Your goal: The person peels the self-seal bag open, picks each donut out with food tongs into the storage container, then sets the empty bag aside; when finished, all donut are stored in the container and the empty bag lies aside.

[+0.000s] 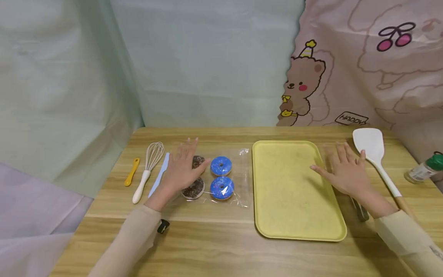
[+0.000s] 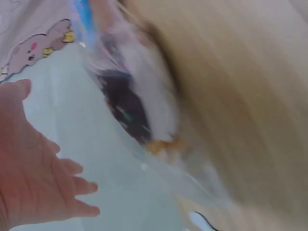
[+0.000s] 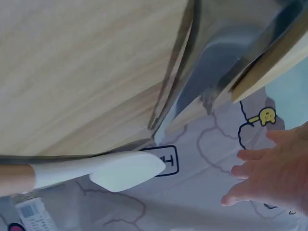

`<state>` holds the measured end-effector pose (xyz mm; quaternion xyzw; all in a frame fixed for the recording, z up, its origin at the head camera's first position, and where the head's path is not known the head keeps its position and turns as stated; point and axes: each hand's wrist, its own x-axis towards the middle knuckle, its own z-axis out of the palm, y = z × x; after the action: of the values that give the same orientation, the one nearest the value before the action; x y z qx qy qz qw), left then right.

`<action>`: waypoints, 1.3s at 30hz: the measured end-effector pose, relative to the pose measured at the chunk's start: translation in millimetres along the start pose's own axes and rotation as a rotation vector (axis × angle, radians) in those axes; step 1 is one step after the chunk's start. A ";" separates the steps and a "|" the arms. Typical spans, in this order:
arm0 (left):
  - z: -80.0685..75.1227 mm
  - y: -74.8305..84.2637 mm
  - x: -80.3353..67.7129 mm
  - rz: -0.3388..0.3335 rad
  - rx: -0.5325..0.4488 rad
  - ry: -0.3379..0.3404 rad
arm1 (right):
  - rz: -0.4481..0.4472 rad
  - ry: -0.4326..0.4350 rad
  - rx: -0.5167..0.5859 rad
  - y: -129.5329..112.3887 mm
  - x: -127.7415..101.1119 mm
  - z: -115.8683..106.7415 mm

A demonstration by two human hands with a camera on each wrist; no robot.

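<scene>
head view alone shows tray (image 1: 294, 188), whisk (image 1: 149, 165)

From my seat, the table (image 1: 214, 238) carries everything. At the far left lies a small scraper (image 1: 132, 171), then a whisk (image 1: 147, 168) to its right, then a knife (image 1: 159, 174). Right of those sits a clear bag (image 1: 238, 177) holding four doughnuts (image 1: 221, 166) in two rows, with my left hand (image 1: 181, 166) over the left pair. The tray (image 1: 294, 188) lies right of the bag. My right hand (image 1: 344, 169) sits at the tray's right edge, tongs (image 1: 360, 209) under its wrist. A spatula (image 1: 375, 159) lies further right, a bottle (image 1: 423, 169) beyond it at the table's edge.
</scene>
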<state>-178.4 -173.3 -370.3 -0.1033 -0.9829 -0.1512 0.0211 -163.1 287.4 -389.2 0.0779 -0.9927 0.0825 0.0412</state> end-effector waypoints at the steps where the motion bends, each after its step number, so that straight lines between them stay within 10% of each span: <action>1: 0.4 2.9 2.8 0.015 -0.025 -0.014 | -0.004 -0.008 -0.002 -0.3 1.2 -0.1; 16: 18.4 49.8 77.8 0.147 -0.104 -0.268 | -0.089 -0.099 0.097 -34.9 54.6 0.3; 25: 8.6 57.0 57.4 0.154 -0.074 -0.481 | -0.181 -0.075 0.416 -104.3 97.0 21.0; 39: 10.1 70.1 31.6 0.208 0.090 -0.370 | -0.290 -0.192 0.579 -160.8 127.0 45.8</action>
<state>-194.7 -98.6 -357.1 -0.2292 -0.9597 -0.0828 -0.1396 -265.3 104.2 -396.8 0.2343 -0.9059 0.3468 -0.0651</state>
